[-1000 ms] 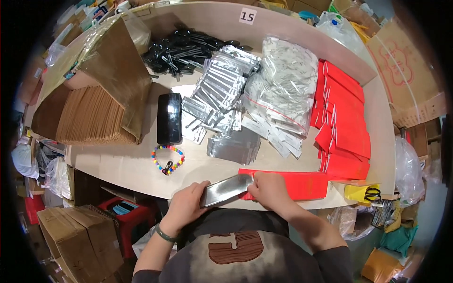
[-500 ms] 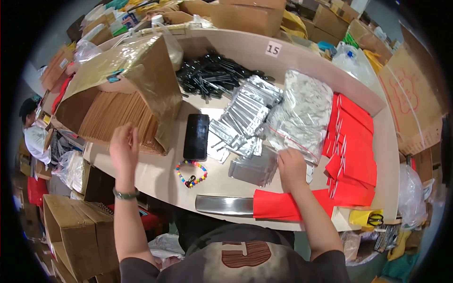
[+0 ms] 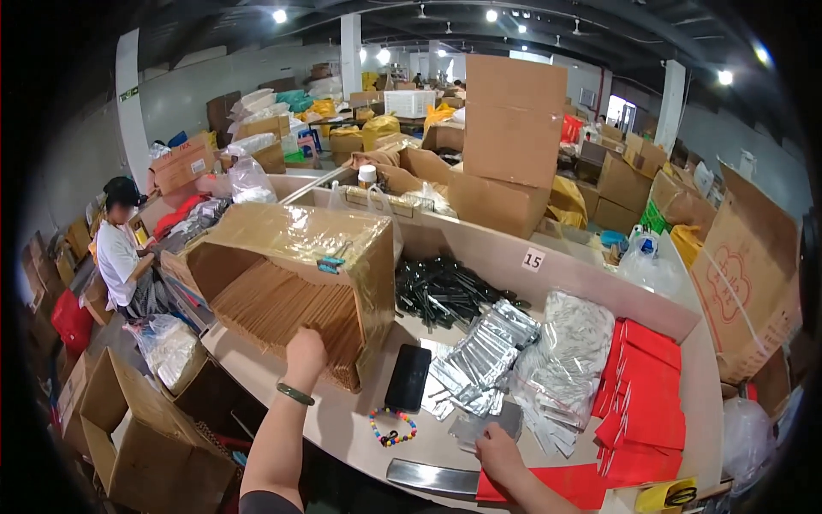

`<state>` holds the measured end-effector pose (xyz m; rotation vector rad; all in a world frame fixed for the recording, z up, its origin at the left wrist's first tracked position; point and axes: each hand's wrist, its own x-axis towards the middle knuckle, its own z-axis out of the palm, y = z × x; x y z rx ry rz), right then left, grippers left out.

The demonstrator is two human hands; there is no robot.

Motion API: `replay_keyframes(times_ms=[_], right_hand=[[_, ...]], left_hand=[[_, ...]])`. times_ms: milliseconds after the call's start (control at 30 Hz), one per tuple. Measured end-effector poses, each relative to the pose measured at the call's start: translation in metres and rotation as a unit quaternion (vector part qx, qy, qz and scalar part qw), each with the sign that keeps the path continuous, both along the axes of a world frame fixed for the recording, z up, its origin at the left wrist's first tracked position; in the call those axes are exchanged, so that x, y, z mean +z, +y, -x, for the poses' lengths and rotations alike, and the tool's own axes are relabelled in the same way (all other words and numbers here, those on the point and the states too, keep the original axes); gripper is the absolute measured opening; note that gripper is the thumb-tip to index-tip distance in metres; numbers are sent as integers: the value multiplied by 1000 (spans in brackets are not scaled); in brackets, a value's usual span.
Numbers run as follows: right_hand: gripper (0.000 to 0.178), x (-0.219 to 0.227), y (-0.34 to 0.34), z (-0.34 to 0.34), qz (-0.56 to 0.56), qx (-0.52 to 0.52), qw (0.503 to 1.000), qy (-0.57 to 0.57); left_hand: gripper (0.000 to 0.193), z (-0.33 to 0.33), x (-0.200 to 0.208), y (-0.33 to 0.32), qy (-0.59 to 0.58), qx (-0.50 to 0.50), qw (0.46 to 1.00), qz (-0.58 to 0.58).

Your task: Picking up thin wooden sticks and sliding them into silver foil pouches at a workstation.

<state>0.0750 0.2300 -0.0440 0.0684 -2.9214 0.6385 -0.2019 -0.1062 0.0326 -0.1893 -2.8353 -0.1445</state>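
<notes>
My left hand [image 3: 306,353] is at the front of a row of flat brown cardboard pieces [image 3: 274,304] packed in an open-sided carton [image 3: 368,283]. Its fingers are curled against the row, and what they pinch is hidden. My right hand [image 3: 498,450], fingers closed, pinches the edge of a small pile of clear grey flat packets [image 3: 467,431]. Beyond it lie silver foil sachets [image 3: 488,351] and a large clear bag of white packets [image 3: 565,343]. A black phone [image 3: 408,379] and a multicoloured bead loop [image 3: 393,427] lie between my hands.
Black spoon-like plastic pieces [image 3: 454,291] lie against the table's back wall. Red flat pouches [image 3: 642,403] are piled on the right. A curved metal strip [image 3: 432,475] and a red sheet [image 3: 556,487] lie along the front edge. Another person [image 3: 120,257] stands far left.
The view has tilted up, bringing the room into sight. My left hand has curled its loosely open fingers against the cardboard pieces. My right hand has closed on the grey packets.
</notes>
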Motion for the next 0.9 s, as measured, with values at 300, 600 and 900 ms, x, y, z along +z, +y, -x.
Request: replay_keyframes(times_ms=[300,600,900], right_hand=[[26,19,-42,-3,23,127,992,-4],[34,46,11,-68,23,120,992,-31],[38,36,-12,-57,6,49,999,-14]], left_hand=[[16,-148,-67,-9,-169,-87,749,-634],[9,-201,-65,-7,-433,-133,784,-424],[19,-237,-75,120,-207,-195,881,-378]])
